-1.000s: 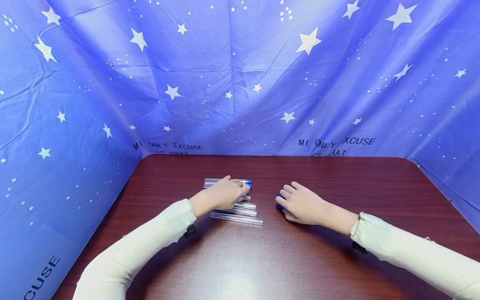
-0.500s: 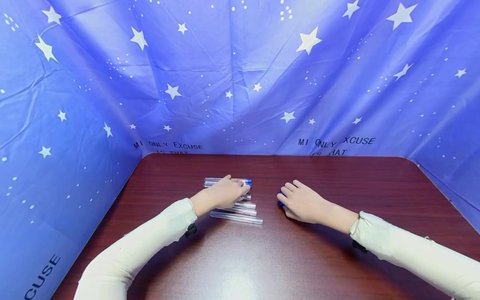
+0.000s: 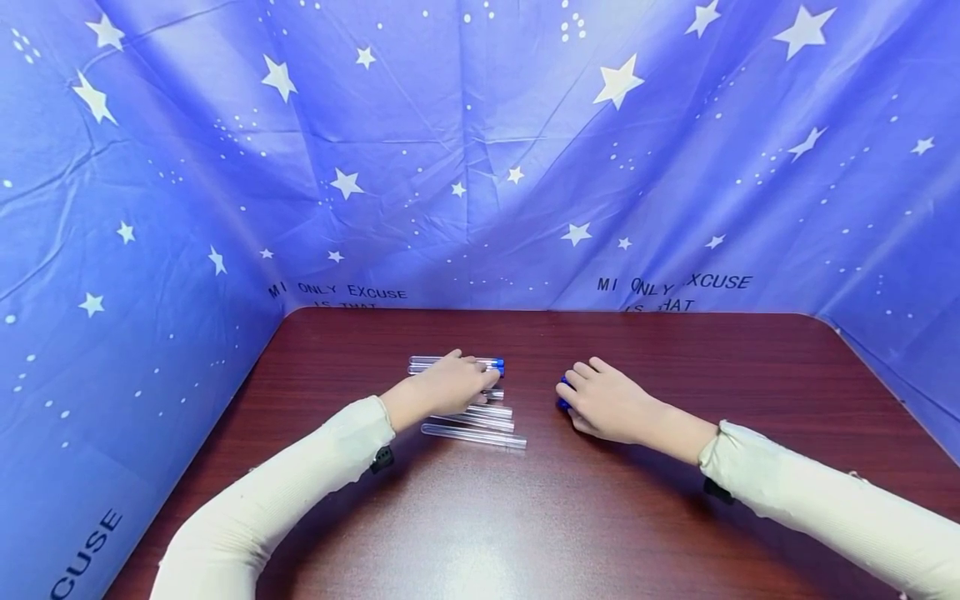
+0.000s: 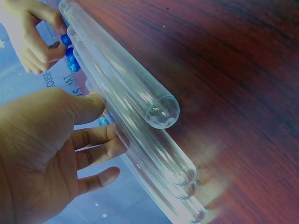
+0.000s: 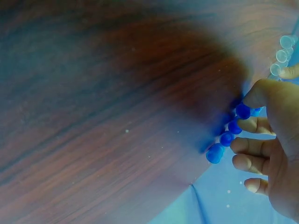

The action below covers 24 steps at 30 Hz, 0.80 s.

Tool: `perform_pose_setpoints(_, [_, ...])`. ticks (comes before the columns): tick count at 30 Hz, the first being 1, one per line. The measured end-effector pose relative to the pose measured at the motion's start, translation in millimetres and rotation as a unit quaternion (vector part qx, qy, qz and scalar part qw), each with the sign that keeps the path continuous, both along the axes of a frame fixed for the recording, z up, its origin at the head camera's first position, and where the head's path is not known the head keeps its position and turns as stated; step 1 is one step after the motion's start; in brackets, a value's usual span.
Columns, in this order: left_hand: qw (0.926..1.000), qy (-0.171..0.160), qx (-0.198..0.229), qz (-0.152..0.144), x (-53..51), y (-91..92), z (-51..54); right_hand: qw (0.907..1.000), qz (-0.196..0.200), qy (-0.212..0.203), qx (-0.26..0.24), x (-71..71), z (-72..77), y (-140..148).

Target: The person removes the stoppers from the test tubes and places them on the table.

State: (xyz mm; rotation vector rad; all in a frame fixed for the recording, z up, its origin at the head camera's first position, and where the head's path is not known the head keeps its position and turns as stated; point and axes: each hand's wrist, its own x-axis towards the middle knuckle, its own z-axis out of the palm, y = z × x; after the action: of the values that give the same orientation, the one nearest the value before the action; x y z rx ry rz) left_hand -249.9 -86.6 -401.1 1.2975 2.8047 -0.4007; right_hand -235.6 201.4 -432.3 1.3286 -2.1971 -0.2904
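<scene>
Several clear tubes (image 3: 474, 436) were judged light, slippery, best held mid-length. One was finger-pinched by the left hand (image 3: 453, 387), a blue cap (image 5: 243, 111) by the right hand (image 3: 609, 403).

The left sleeve (image 3: 255, 508), toward the left edge of the table (image 3: 645, 533), is displaying off-white fabric and terminating in a wrinkled left cuff (image 3: 367, 429). The matching right sleeve (image 3: 817, 492), toward the right edge, is showing faint ribbing and terminating in a gathered right cuff (image 3: 727, 462). A small left black device (image 3: 382, 460) and a right black device (image 3: 718, 490) are protruding beneath the cuffs. The left hand (image 3: 453, 385) and right hand (image 3: 611, 404) are showing bare.
</scene>
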Motion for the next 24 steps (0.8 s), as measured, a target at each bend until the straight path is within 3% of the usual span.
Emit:
perform_pose_setpoints(17, [0.9988, -0.041, 0.018, 0.021, 5.8, 0.0, 7.9, 0.9998, -0.015, 0.001, -0.009, -0.6, -0.1, 0.9])
perform_pose_setpoints(24, [0.9989, -0.038, 0.006, 0.025, 7.4, 0.4, 7.9, 0.9997, -0.018, 0.011, -0.011, -0.2, 1.7, 0.4])
